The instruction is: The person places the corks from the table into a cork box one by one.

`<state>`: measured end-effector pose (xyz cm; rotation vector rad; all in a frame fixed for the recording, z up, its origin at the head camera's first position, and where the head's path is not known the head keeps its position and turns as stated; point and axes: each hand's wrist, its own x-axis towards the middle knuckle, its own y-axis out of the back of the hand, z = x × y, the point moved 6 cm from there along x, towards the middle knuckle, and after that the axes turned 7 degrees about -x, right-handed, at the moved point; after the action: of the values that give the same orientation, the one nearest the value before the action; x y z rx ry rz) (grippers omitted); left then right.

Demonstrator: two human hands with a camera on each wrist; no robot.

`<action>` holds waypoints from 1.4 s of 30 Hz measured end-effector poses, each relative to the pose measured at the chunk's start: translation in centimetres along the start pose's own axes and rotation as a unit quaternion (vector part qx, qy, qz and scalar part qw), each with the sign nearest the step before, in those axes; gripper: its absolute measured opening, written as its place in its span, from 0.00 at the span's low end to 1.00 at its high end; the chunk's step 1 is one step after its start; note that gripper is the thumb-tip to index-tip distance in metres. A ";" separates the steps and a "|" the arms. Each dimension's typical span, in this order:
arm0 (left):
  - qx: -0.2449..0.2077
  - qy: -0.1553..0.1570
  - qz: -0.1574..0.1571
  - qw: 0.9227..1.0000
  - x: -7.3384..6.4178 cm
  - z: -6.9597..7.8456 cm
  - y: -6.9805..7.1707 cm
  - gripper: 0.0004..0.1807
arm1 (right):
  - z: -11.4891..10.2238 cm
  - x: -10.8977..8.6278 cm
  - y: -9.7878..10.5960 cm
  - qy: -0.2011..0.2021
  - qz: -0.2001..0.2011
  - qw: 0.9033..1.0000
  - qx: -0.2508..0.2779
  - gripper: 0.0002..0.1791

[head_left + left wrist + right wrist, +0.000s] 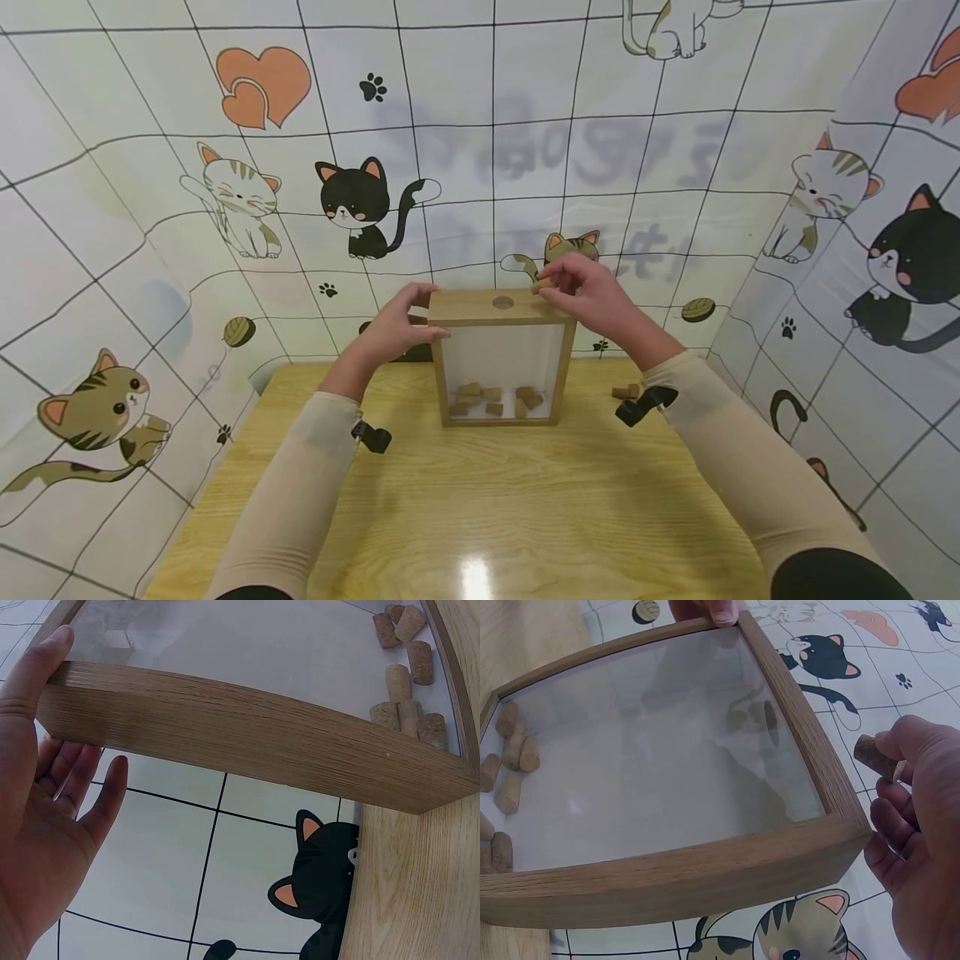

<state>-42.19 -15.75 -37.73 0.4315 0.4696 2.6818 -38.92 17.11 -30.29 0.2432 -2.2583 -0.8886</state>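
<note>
A shallow wooden box [465, 310] with a clear front stands upright on the table, with a round hole [503, 302] in its top edge. Several corks [470, 390] lie inside along its bottom. My left hand [393, 329] grips the box's upper left corner, the thumb on the front edge and the fingers round the side and back, as the left wrist view shows. Just above the top's right end, my right hand [592, 293] pinches a cork [875, 756] between thumb and fingers, to the right of the hole.
Loose corks [625, 392] lie on the wooden table [465, 492] to the right of the box, below my right forearm. A wall covering [457, 167] with a grid and cartoon cats rises right behind the box and along both sides.
</note>
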 end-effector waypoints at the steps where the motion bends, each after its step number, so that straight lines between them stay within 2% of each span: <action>1: -0.003 0.000 -0.001 1.000 0.0 0.0 0.0 0.45 | -0.1 0.1 -0.1 0.002 -0.003 1.000 0.000 0.11; 13: -0.005 0.005 0.001 1.000 -0.3 0.0 -0.1 0.44 | -1.2 1.7 -2.1 0.014 -0.067 0.998 0.016 0.11; 25: -0.005 0.005 0.001 1.000 -0.3 -0.2 -0.1 0.44 | -1.6 3.0 -3.4 0.017 -0.117 0.993 -0.024 0.14; 42: 0.015 0.001 0.004 1.000 -0.1 0.0 0.0 0.46 | -2.0 3.7 -4.2 0.037 -0.129 0.988 -0.075 0.14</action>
<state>-42.10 -15.84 -37.76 0.4404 0.5099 2.6854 -40.63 11.41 -30.05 0.4982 -2.1100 -1.1589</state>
